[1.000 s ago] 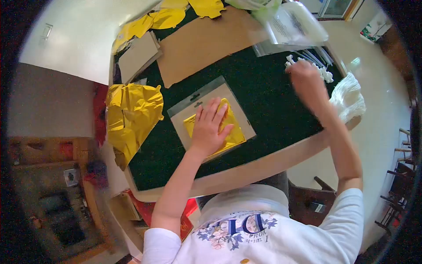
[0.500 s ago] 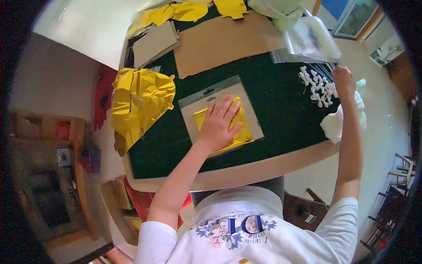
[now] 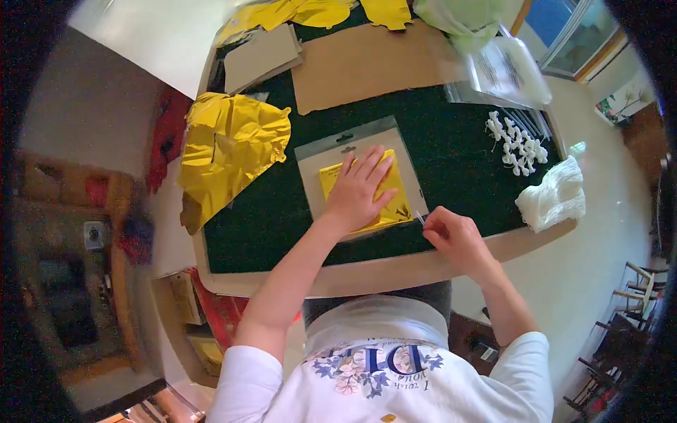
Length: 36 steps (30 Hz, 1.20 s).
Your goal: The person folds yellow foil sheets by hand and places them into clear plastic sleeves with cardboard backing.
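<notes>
My left hand [image 3: 356, 192] lies flat, fingers spread, on a folded yellow foil balloon [image 3: 396, 201]. Under the foil is a beige card [image 3: 314, 176] inside a clear plastic sleeve [image 3: 345, 134] with a hang hole at its top. Just off the sleeve's lower right corner, my right hand [image 3: 458, 240] is pinched on a thin pale straw [image 3: 420, 218], whose tip points up and left. Most of the straw is hidden by the fingers. Further right lie several thin straws [image 3: 530, 123] beside small white string bundles [image 3: 518, 148].
Crumpled yellow foil [image 3: 236, 144] spreads over the table's left edge. At the back lie grey-beige cards [image 3: 261, 60], a brown cardboard sheet [image 3: 374, 63] and a stack of clear sleeves [image 3: 508, 74]. A white cloth-like bundle [image 3: 553, 194] sits at the right edge of the green tabletop [image 3: 458, 162].
My right hand has come from the straws at the far right to the sleeve's lower right corner, with a thin straw in it. The left hand stays on the yellow foil.
</notes>
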Available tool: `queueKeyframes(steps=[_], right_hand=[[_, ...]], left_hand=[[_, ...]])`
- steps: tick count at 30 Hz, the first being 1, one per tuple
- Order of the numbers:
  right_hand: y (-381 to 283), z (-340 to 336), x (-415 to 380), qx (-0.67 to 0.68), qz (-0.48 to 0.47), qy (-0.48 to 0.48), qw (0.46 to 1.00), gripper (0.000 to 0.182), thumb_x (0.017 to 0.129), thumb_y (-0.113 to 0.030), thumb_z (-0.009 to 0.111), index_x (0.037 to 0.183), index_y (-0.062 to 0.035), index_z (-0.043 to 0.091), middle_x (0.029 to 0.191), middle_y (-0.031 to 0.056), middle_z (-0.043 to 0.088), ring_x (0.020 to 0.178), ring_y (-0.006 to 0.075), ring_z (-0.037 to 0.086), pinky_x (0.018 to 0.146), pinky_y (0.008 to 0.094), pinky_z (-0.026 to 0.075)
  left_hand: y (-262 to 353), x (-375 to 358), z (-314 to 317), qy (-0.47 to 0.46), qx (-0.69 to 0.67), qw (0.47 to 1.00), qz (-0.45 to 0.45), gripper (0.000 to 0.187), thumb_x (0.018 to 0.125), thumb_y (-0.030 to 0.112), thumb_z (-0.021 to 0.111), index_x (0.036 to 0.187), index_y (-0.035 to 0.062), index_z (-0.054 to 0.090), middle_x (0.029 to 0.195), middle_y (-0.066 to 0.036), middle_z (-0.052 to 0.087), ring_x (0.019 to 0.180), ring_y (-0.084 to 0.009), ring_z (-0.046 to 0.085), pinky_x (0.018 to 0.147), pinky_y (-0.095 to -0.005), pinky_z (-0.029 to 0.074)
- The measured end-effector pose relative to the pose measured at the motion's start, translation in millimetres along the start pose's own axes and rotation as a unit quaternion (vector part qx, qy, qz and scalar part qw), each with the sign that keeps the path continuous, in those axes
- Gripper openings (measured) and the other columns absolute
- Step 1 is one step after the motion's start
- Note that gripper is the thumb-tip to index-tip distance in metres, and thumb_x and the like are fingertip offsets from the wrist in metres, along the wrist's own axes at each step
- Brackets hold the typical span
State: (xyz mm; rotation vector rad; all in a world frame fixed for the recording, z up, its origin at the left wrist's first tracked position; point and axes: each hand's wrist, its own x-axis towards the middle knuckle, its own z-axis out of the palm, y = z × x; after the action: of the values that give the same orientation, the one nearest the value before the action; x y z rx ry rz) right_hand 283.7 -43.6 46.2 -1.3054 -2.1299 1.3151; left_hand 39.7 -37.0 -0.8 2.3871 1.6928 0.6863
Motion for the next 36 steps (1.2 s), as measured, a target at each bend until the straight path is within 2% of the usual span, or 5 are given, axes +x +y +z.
queueKeyframes(steps=[5,8,20,23,36], right_hand=[[-10,10,22,-0.081,-0.013,0.061,0.995,0.013,0.085,-0.009,0.061,0.097,-0.0068,0.055,0.081,0.0145,0.065,0.077,0.0348,0.064,0.067,0.0425,0.051],[-11,22,29,-0.189,-0.096,0.137,0.967,0.015,0.085,-0.009,0.060,0.099,-0.0095,0.054,0.084,0.0135,0.062,0.077,0.0347,0.063,0.066,0.0446,0.051],[-8,21,2,-0.192,-0.071,0.094,0.974,0.025,0.083,-0.007,0.063,0.106,-0.0069,0.053,0.087,0.0148,0.057,0.081,0.0353,0.061,0.069,0.0429,0.051],[-8,25,2,-0.109,-0.025,0.098,0.989,0.018,0.083,-0.005,0.062,0.100,-0.0058,0.055,0.086,0.0144,0.057,0.084,0.0343,0.060,0.072,0.0419,0.050],[-11,14,70,-0.130,-0.140,0.200,0.961,0.017,0.085,-0.003,0.060,0.101,-0.0022,0.062,0.091,0.0149,0.058,0.083,0.0302,0.060,0.073,0.0376,0.049]], left_hand=[[-3,0,2,0.004,-0.002,1.000,0.003,0.058,0.088,0.036,0.059,0.137,0.0115,0.042,0.145,-0.012,0.039,0.136,-0.0295,0.035,0.113,-0.0511,0.023],[-3,0,4,0.007,0.005,1.000,0.005,0.058,0.088,0.037,0.059,0.138,0.0116,0.042,0.146,-0.012,0.039,0.137,-0.0287,0.034,0.113,-0.0494,0.022],[-2,-1,2,0.005,0.007,1.000,-0.005,0.058,0.093,0.042,0.051,0.140,0.0095,0.040,0.147,-0.014,0.038,0.139,-0.0270,0.032,0.115,-0.0487,0.020],[-2,-3,4,0.013,-0.008,1.000,-0.010,0.058,0.091,0.040,0.053,0.140,0.0100,0.040,0.147,-0.014,0.037,0.139,-0.0283,0.032,0.114,-0.0488,0.020],[5,-2,-4,0.018,0.009,1.000,-0.020,0.054,0.091,0.037,0.056,0.136,0.0087,0.044,0.146,-0.016,0.038,0.138,-0.0286,0.033,0.115,-0.0474,0.019]])
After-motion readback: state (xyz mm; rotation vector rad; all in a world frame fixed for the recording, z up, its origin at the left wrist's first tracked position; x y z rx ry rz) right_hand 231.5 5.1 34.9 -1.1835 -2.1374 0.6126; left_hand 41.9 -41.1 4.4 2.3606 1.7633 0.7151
